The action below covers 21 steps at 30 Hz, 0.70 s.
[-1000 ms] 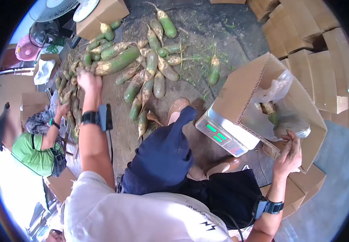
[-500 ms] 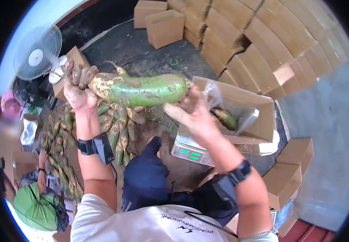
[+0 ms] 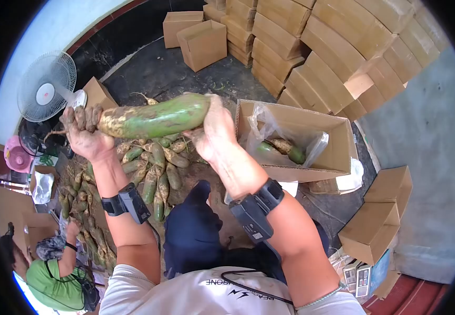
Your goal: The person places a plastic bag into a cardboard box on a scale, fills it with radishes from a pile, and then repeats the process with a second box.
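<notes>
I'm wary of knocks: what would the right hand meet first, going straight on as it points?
The right hand would first meet the large green radish, whose smooth end it seems to hold; exact depth is unclear.

Upside-down lettering [image 3: 218,282] on the white shirt [image 3: 201,300], "ONE" legible, the rest broken up or unclear

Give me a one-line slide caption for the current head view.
Left hand and right hand hold a large green radish level beside an open carton.
</notes>
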Tool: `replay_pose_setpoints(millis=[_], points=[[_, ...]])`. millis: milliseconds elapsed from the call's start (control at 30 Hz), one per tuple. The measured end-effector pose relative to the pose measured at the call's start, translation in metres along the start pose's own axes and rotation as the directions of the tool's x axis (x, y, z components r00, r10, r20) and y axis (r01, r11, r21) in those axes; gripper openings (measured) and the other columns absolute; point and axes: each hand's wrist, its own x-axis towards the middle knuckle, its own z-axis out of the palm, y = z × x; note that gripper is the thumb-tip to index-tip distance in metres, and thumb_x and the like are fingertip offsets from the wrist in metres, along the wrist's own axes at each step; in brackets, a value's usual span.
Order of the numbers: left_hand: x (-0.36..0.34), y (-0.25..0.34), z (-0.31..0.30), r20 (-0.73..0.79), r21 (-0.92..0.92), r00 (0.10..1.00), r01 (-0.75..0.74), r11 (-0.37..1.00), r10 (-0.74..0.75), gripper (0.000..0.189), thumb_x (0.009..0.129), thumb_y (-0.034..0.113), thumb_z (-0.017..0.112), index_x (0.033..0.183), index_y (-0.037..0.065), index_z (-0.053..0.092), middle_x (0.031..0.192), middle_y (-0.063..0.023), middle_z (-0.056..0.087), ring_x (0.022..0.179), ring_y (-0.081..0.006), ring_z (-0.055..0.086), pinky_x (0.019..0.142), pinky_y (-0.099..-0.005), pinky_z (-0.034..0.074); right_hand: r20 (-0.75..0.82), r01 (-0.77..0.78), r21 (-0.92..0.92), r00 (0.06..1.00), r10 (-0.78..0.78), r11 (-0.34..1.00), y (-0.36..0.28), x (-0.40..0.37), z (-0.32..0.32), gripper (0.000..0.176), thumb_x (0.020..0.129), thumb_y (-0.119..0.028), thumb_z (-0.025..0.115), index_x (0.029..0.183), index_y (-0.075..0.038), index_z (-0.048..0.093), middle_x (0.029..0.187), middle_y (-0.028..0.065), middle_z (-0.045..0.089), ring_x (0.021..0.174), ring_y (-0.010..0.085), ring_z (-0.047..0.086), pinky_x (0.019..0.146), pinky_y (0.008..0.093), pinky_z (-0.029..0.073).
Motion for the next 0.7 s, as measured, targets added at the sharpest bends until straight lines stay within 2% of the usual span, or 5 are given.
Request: replay_pose_setpoints(millis=[233,433,500,533,700], points=[[0.030,-0.009,-0.059,-0.199,-0.032,0.980,-0.039,0.999,0.032,0.030,0.091,0.014,0.045,0.062,0.015,0.035,0.056,0.0031,0.030,0.048,-0.0113,0.027,0.055,-0.0285,0.035,0.442,-0.173,0.178,0.894,0.078,0.969,0.029,0.033,0.008,0.112,0.071,-0.082,0.048,0.150,-0.016,0.002,0.152,0.0232,0.009,0.141,0.0395,-0.002,0.108,0.0603,-0.003],[-0.023,-0.081,0.039,-0.305,0.284,0.950,0.165,0.944,-0.075,0.025,0.096,0.020,0.044,0.112,0.000,0.043,0.092,-0.0149,0.055,0.099,-0.0318,0.059,0.086,-0.0441,0.052,0.059,0.221,0.394,0.963,-0.264,0.892,-0.012,0.038,0.020,0.051,0.083,-0.015,0.068,0.123,-0.014,0.036,0.115,0.0087,0.047,0.106,0.0263,0.052,0.086,0.0503,0.049],[-0.014,-0.105,0.020,0.549,-0.359,0.748,0.613,0.703,-0.372,0.037,0.098,0.022,0.041,0.123,-0.006,0.042,0.117,-0.0220,0.054,0.111,-0.0349,0.053,0.098,-0.0430,0.045,0.032,0.317,0.287,0.940,-0.340,0.904,-0.064,0.023,-0.001,0.043,0.084,-0.016,0.067,0.118,-0.008,0.043,0.110,0.0123,0.053,0.103,0.0255,0.056,0.082,0.0456,0.053],[-0.052,-0.097,0.100,-0.012,0.092,0.942,0.335,0.938,-0.335,0.039,0.098,0.020,0.042,0.126,-0.007,0.042,0.124,-0.0227,0.052,0.116,-0.0358,0.051,0.106,-0.0428,0.038,0.038,0.379,0.219,0.918,-0.396,0.899,-0.090,0.018,-0.015,0.034,0.085,-0.015,0.065,0.113,-0.002,0.051,0.109,0.0137,0.057,0.102,0.0258,0.058,0.083,0.0449,0.053],[-0.073,-0.120,0.132,0.573,0.612,0.738,-0.097,0.785,-0.357,0.038,0.089,0.008,0.055,0.125,0.002,0.048,0.110,-0.0147,0.061,0.112,-0.0271,0.055,0.100,-0.0416,0.043,0.227,0.727,-0.348,0.677,-0.700,0.591,-0.220,-0.077,-0.061,0.031,0.084,-0.017,0.064,0.110,-0.003,0.053,0.106,0.0101,0.057,0.098,0.0236,0.058,0.087,0.0391,0.049]])
